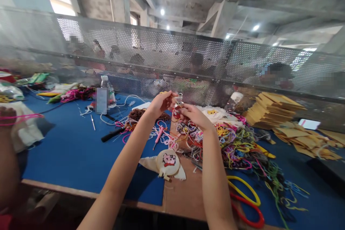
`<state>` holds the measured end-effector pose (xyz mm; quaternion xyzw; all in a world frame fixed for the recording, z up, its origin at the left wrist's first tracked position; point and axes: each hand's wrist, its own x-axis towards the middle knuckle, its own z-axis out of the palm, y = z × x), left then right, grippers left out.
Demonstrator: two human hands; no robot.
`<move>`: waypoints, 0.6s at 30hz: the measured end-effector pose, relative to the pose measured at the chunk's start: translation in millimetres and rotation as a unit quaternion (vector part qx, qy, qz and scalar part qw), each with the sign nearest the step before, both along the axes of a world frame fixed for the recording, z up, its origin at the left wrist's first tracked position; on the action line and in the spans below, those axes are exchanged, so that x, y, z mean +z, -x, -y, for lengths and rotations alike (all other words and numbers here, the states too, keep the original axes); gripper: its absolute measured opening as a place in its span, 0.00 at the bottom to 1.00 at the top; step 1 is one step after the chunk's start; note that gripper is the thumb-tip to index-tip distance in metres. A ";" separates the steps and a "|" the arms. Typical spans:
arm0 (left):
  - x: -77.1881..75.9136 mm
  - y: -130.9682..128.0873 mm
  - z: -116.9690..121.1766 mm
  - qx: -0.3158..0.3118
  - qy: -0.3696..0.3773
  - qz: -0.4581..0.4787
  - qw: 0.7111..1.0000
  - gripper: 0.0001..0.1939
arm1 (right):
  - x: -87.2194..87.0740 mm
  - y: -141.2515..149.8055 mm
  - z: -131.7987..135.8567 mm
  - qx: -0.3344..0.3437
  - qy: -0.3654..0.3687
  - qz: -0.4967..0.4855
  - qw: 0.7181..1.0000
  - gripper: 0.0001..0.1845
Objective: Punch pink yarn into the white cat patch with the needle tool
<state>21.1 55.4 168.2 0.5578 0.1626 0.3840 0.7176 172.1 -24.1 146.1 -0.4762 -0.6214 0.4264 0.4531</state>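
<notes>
My left hand (pixel 162 102) and my right hand (pixel 192 113) meet above the table, fingers closed around a small shiny item with a red lower part (pixel 176 112). Its kind is unclear; fingers cover much of it. Below them lies a small embroidery hoop (pixel 167 162) with pale cloth and a pink cartoon face with a red bow. A pink pen-like needle tool (pixel 158 136) rests on white yarn behind the hoop. Under and beside my right hand spreads a large tangle of many-coloured yarn (pixel 237 143).
Scissor-like handles, yellow (pixel 254 194) and red (pixel 254 222), lie by my right forearm. Brown envelopes (pixel 272 109), a phone (pixel 309 124) and a water bottle (pixel 110 91) stand or lie farther back. A perforated metal screen (pixel 161 50) closes the far side. Another person's arm (pixel 8 158) is at left.
</notes>
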 end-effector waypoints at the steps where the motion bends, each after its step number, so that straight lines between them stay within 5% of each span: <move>1: -0.5 2.1 -3.5 0.025 -0.008 0.000 1.000 0.14 | -0.2 -4.9 0.6 -0.007 0.000 0.004 1.000 0.07; 18: -0.6 43.6 -36.2 0.158 -0.049 -0.078 0.983 0.13 | -10.0 -32.4 0.9 -0.029 0.112 0.128 0.985 0.09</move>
